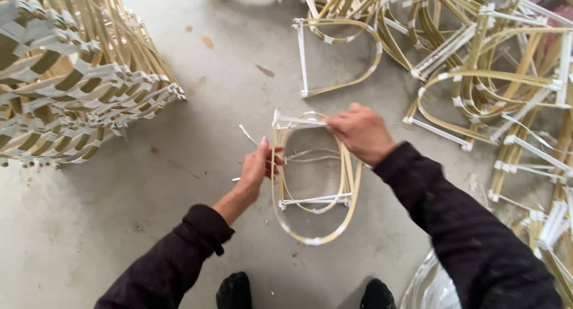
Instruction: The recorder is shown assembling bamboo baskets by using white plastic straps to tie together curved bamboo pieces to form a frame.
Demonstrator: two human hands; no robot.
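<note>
**Both hands on a bent cane frame above a concrete floor**

Head view: the person holds an oval frame (313,178) of pale bent cane strips, bound at points with white strapping, out in front of the body over the grey concrete floor (227,64). The left hand (258,166) is closed around the frame's left side strip, fingers curled over it, with a thin white strip (246,133) sticking out up and to the left just beside the thumb. The right hand (360,132) grips the frame's upper right corner, knuckles up, fingers pinched on the white crossbar (298,121) that runs along the top. A second white crossbar (316,199) spans the frame lower down. Both arms wear dark sleeves, and two dark shoe tips show at the bottom edge.

To the left stands a tall stack of finished frames (71,82), their white-wrapped ends lined up in rows. To the upper right lies a loose heap of similar frames (477,70), tangled and overlapping, well apart from the hands.
</note>
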